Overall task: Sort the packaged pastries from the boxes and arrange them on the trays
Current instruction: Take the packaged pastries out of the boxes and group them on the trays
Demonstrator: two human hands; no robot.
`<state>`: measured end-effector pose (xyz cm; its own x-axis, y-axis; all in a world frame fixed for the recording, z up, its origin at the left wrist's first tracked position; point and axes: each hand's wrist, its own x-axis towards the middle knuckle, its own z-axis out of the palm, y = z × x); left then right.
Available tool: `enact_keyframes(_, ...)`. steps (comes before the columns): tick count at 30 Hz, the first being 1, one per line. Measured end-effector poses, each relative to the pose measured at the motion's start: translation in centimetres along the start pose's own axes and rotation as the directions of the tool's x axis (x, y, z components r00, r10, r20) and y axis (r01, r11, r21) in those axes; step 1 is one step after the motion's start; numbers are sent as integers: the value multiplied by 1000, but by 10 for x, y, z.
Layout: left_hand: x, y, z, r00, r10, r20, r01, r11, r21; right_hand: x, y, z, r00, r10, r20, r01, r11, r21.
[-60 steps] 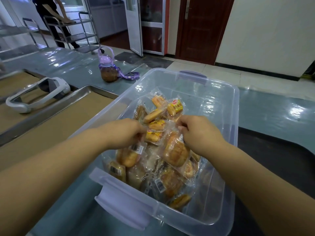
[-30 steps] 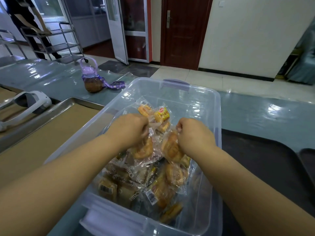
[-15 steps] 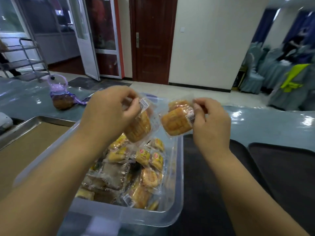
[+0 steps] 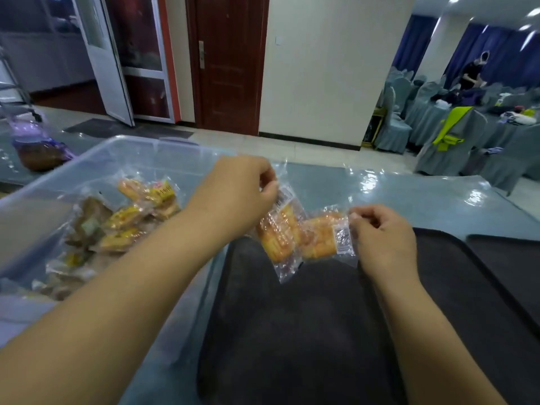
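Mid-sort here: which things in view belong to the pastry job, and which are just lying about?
Job: left hand pinching a pastry packet; right hand pinching a second packet; clear box of remaining pastries; dark tray below.
Lying about: purple bottle left of the box; covered chairs at far right.

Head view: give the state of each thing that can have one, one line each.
left hand: pinches the left pack by its top edge.
right hand: pinches the right pack by its side edge.
left pack: hangs tilted over the dark tray.
right pack: held over the dark tray.
clear box: open on top, partly filled with packs.
dark tray: lies flat beside the clear box.
brown door: shut.
white door: open.
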<state>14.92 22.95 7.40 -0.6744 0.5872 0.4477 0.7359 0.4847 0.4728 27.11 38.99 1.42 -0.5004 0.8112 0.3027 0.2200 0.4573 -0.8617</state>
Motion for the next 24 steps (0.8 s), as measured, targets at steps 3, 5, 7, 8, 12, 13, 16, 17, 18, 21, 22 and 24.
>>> enact_keyframes(3,-17,7,42,987,-107,119,105,994,17,-5,37,-19,993,73,89,-63,991,-116)
enact_keyframes(5,-33,6,70,970,-178,168,178,984,14,-11,60,-28,979,138,152,-107,975,-195)
enact_keyframes(7,-51,0,96,955,-239,173,236,971,38,-17,82,-32,959,195,206,-138,955,-264)
enact_keyframes(8,-61,-3,108,949,-271,164,266,963,51,-21,93,-32,948,223,226,-152,944,-293)
enact_keyframes(12,-98,-19,146,920,-377,110,383,923,-34,-43,124,-20,950,194,244,-104,935,-339)
enact_keyframes(13,-107,-23,154,914,-393,98,400,914,-62,-51,128,-15,957,151,249,-65,944,-325)
enact_keyframes(16,-135,-34,171,900,-415,130,429,896,-110,-81,139,1,940,49,337,54,955,-292)
enact_keyframes(17,-145,-38,174,895,-417,161,437,891,-120,-92,144,7,927,3,374,112,952,-285)
enact_keyframes(18,-155,-42,176,886,-421,196,449,884,-130,-104,150,13,910,-40,412,170,944,-284)
enact_keyframes(21,-182,-59,175,851,-449,272,497,856,-143,-134,163,27,858,-77,508,251,926,-282)
enact_keyframes(22,-189,-66,173,841,-452,296,509,848,-151,-142,166,30,849,-84,521,265,922,-283)
enact_keyframes(24,-201,-79,169,822,-440,361,519,841,-155,-156,167,37,844,-95,528,290,909,-299)
